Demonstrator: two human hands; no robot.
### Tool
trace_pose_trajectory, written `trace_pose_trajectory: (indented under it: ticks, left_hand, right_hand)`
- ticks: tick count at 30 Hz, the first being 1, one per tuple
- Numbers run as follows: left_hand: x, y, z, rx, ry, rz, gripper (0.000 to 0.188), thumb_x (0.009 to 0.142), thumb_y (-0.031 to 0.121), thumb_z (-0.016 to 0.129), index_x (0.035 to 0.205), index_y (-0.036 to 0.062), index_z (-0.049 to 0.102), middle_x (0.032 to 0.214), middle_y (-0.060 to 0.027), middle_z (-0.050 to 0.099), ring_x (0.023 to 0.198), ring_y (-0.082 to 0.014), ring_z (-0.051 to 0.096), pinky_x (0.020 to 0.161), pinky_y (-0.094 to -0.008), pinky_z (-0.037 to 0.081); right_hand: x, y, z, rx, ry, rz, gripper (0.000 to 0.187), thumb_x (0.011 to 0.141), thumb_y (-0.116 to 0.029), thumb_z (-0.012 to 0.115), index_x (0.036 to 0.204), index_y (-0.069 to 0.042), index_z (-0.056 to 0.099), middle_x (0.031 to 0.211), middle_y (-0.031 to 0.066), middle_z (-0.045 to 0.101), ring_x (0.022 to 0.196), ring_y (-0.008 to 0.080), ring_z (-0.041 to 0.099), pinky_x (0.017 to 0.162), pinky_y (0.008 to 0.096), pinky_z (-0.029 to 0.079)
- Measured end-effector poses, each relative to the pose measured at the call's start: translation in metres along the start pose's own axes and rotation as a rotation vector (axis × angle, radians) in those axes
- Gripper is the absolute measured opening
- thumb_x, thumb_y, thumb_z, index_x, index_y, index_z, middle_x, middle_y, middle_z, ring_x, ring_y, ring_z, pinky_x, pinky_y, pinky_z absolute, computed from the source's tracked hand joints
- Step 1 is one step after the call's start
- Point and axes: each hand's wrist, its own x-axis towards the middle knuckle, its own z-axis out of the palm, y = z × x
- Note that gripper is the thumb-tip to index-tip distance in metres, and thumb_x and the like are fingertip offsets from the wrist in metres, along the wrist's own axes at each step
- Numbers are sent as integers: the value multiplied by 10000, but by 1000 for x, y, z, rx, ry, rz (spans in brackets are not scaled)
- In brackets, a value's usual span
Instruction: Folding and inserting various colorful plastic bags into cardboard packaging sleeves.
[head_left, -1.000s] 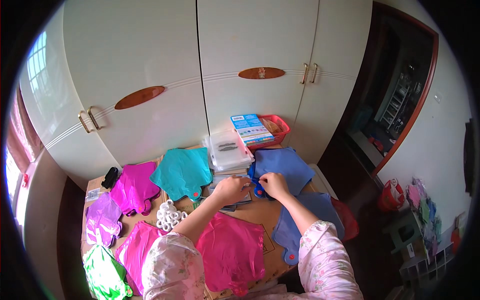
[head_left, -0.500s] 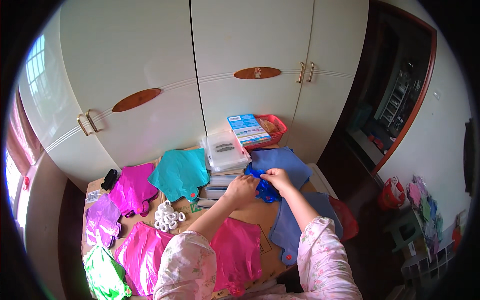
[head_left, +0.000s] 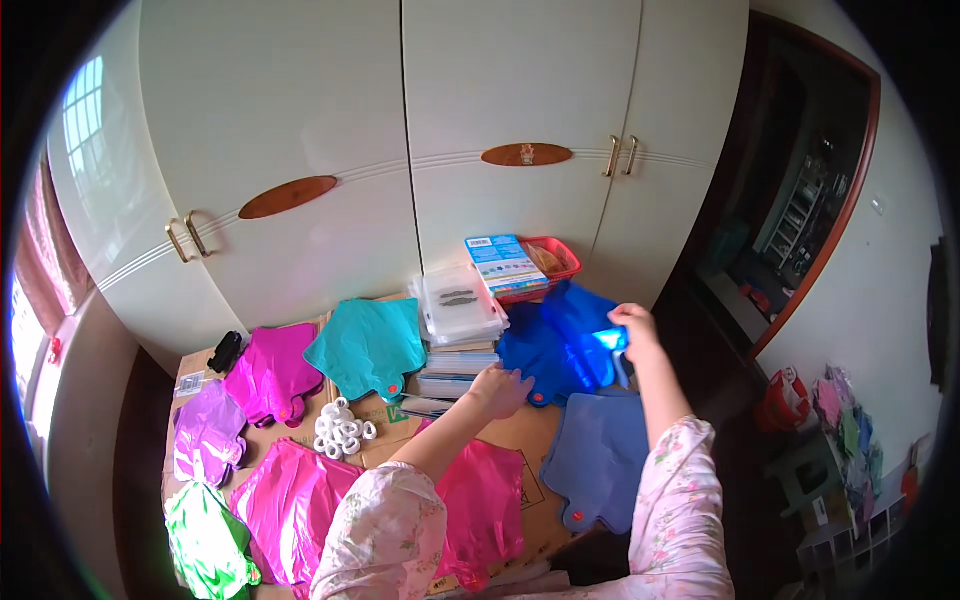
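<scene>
A shiny blue foil balloon (head_left: 552,358), flat and partly folded, lies over a duller blue balloon pile at the right of the cardboard. My right hand (head_left: 636,328) pinches its right side and holds it raised. Down at its left edge is my left hand (head_left: 498,390), fingers curled, with the fingertips on the foil near the red-dotted tab; part of the grip is hidden. Just left of that hand sit stacks of flat packets (head_left: 450,380). Below the raised foil lies another pile of dull blue balloons (head_left: 595,460).
Teal (head_left: 365,345), magenta (head_left: 272,372), purple (head_left: 210,432), green (head_left: 208,540) and pink (head_left: 298,510) balloon piles surround white rolls (head_left: 338,430). Clear plastic sleeves (head_left: 462,305), a blue printed package (head_left: 508,265) and a red basket (head_left: 565,262) stand along the back by the white cabinet (head_left: 510,80).
The crumpled blue balloon has been spread out, with my right hand moving up and to the right with its edge. My left hand has shifted slightly right and down.
</scene>
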Motion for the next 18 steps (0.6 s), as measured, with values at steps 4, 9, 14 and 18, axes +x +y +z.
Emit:
trace_pose_trajectory:
  ticks: [4,9,14,18]
  left_hand:
    - [1,2,2,22,-33,-28,394,873,257,507,1233,106,557,1124,-150,626,1017,-285,632,1000,-454,395]
    - [-1,4,5,9,-43,-87,401,889,295,510,1233,96,559,1183,-150,606,1064,-267,615,1047,-472,334]
    - [-48,-12,-21,69,297,-81,344,856,306,569,1123,93,612,1133,-75,634,1095,-220,585,994,-426,373]
    - [-117,-51,-49,35,295,-235,183,818,259,597,921,114,638,973,-32,651,989,-203,610,876,-389,425]
  right_hand:
    - [5,-64,-29,-23,252,-279,236,784,9,672,1019,-8,659,958,78,671,872,159,619,790,275,485]
    - [-30,-168,51,-521,319,-730,142,869,-48,590,949,-13,702,874,102,707,812,161,659,740,281,500]
    - [-80,-188,207,-851,-50,-1232,202,790,-13,548,889,-86,708,948,129,675,858,305,662,752,375,536]
    - [-84,-126,306,-795,-441,-1412,154,782,-75,553,865,-74,682,910,93,663,829,286,647,730,370,528]
